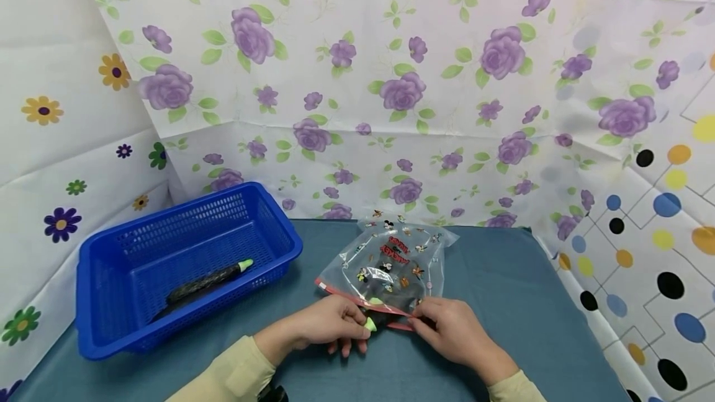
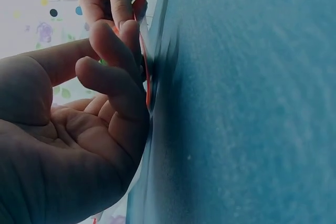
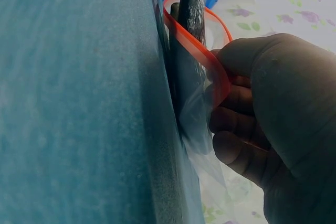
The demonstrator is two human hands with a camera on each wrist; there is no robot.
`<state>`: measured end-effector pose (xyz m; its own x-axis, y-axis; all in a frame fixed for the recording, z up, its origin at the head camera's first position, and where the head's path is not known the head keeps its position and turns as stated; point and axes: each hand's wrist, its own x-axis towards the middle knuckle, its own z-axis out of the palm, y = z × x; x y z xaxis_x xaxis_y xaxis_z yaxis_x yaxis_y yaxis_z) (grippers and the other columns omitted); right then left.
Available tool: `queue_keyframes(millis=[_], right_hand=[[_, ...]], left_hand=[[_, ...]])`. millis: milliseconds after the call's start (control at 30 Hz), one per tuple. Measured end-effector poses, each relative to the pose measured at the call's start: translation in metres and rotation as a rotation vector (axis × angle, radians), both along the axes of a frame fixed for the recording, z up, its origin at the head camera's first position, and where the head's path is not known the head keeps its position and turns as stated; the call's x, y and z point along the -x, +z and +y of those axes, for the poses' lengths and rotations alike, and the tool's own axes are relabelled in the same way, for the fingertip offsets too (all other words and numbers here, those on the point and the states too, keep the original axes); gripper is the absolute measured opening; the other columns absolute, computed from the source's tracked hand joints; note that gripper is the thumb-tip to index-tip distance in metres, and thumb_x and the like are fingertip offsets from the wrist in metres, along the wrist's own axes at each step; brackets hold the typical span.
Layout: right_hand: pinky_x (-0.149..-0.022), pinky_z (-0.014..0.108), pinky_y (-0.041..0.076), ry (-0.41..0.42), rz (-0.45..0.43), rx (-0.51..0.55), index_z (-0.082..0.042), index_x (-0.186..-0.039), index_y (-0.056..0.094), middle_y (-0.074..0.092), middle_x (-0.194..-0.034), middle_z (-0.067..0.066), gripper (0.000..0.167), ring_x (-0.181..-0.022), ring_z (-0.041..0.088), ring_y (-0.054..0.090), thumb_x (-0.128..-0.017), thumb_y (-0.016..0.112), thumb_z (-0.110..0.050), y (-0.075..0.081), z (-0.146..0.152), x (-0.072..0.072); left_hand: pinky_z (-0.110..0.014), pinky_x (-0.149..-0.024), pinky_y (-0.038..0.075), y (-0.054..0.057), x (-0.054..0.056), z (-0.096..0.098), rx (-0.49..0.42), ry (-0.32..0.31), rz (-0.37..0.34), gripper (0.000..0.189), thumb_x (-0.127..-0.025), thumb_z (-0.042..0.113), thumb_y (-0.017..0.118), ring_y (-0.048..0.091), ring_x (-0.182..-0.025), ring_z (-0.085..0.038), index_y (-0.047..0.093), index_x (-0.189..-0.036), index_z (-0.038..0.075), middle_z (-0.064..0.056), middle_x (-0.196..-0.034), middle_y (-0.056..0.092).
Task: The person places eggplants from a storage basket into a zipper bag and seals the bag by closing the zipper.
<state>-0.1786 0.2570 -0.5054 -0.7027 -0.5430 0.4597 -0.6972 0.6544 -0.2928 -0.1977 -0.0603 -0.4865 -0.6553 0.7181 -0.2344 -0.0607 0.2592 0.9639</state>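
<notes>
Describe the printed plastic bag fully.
The bag looks like thin, clear plastic, printed with small cartoon figures and red lettering that reads upside down in the head view. A red-orange band edges its mouth. It lies on the blue-green tablecloth, mouth open toward the person, with dark contents showing through. The right hand pinches the rim; a dark, green-tipped vegetable, gripped by the left hand, extends into the mouth.
</notes>
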Motion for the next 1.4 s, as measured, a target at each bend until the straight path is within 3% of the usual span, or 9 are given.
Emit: queue_keyframes(millis=[500,800,1400], right_hand=[[-0.058,0.017,0.044,-0.002,0.018,0.001,-0.028,-0.095,0.079,0.064,-0.084,-0.021,0.017,-0.067,-0.008,0.049,-0.095,0.09,-0.014,-0.002,0.002,0.001],[-0.058,0.019,0.044,0.0,-0.004,0.007,-0.028,-0.095,0.079,0.064,-0.084,-0.02,0.016,-0.067,-0.007,0.049,-0.098,0.088,-0.015,0.001,0.0,0.0],[-0.058,0.017,0.044,-0.001,0.023,0.008,-0.029,-0.095,0.078,0.062,-0.084,-0.022,0.019,-0.067,-0.008,0.048,-0.096,0.089,-0.014,-0.001,-0.001,0.0]], left_hand=[[-0.02,-0.042,0.043,-0.001,0.002,0.008,0.023,0.026,0.03,0.021,-0.11,0.018,0.071,0.063,-0.053,-0.008,0.084,-0.105,0.002,-0.012,-0.086,0.082],[-0.02,-0.042,0.041,-0.001,0.003,0.01,0.038,0.075,0.02,0.021,-0.11,0.018,0.071,0.062,-0.051,-0.01,0.084,-0.107,0.003,-0.012,-0.084,0.081],[-0.021,-0.042,0.041,-0.003,0.0,0.021,0.031,0.196,0.103,0.017,-0.103,0.019,0.081,0.06,-0.046,-0.009,0.088,-0.101,0.004,-0.008,-0.073,0.078]])
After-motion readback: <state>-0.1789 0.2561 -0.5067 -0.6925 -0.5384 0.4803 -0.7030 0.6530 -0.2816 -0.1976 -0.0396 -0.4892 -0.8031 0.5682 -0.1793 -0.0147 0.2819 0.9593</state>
